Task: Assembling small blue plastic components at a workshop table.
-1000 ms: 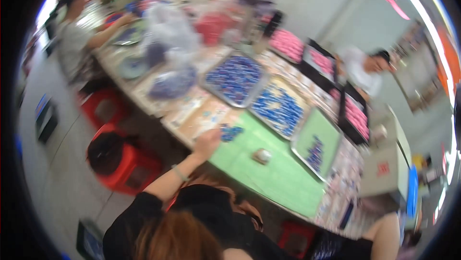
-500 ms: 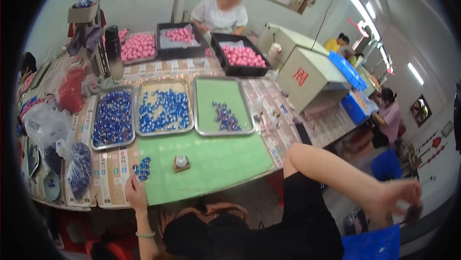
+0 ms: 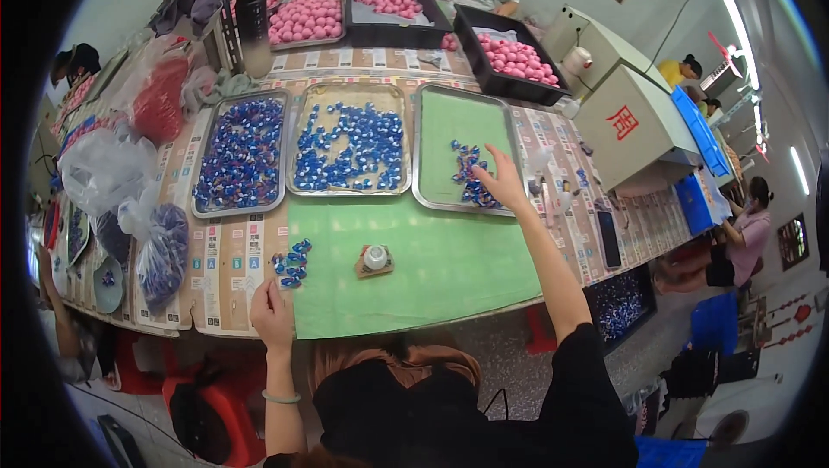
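The right hand [image 3: 505,181], well off to the right half a second earlier, had come over the right tray [image 3: 418,153], putting its blue pieces [image 3: 464,160] within reach, beside and beneath spread fingers. The left hand [image 3: 271,316] was curled just nearer than a blue cluster [image 3: 294,263]; whether it pinched anything, I couldn't tell.

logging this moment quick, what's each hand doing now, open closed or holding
Left hand: curled closed near the small blue cluster; any hold cannot be told.
Right hand: open, at the blue pieces in the rightmost metal tray.
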`<state>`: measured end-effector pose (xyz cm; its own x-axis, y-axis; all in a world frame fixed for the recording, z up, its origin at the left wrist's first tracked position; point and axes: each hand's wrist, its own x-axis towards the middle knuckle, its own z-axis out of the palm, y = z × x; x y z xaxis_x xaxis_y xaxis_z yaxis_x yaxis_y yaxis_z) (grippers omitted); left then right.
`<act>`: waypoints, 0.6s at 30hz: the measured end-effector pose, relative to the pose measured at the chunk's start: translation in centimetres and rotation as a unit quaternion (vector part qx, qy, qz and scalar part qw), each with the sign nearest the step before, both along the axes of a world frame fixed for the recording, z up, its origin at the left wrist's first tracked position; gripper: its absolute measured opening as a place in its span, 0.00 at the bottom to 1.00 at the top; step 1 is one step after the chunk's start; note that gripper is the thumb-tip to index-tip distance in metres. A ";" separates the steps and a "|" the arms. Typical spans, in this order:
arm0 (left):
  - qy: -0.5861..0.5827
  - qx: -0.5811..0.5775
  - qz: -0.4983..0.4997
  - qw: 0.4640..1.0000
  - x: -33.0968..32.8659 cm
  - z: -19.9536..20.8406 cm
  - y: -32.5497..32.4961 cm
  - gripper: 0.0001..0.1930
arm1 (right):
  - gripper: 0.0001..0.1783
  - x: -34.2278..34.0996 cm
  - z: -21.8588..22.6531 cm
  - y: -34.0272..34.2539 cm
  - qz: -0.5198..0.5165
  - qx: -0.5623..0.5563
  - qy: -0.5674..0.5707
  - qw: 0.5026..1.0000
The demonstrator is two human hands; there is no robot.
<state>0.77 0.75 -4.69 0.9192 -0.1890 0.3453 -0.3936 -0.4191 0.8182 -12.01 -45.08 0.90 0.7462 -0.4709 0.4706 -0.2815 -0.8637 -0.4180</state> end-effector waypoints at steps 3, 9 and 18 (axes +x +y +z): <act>-0.009 0.012 0.013 1.000 0.5 0.3 0.6 0.09 | 0.34 4.7 -1.1 -0.7 -0.066 -0.034 0.100 0.992; -0.049 0.061 0.045 0.996 -0.3 1.5 0.6 0.05 | 0.36 9.9 -5.0 -2.6 -0.055 0.004 0.149 0.987; -0.035 0.045 0.022 0.998 -1.1 1.5 0.9 0.07 | 0.17 5.7 -3.6 4.6 0.031 -0.077 0.145 0.986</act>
<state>-0.32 1.68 -3.19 0.9016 -0.1821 0.3923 -0.4278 -0.5084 0.7473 -6.33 -40.51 -2.70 0.8846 -0.3603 0.2962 -0.3150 -0.9298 -0.1905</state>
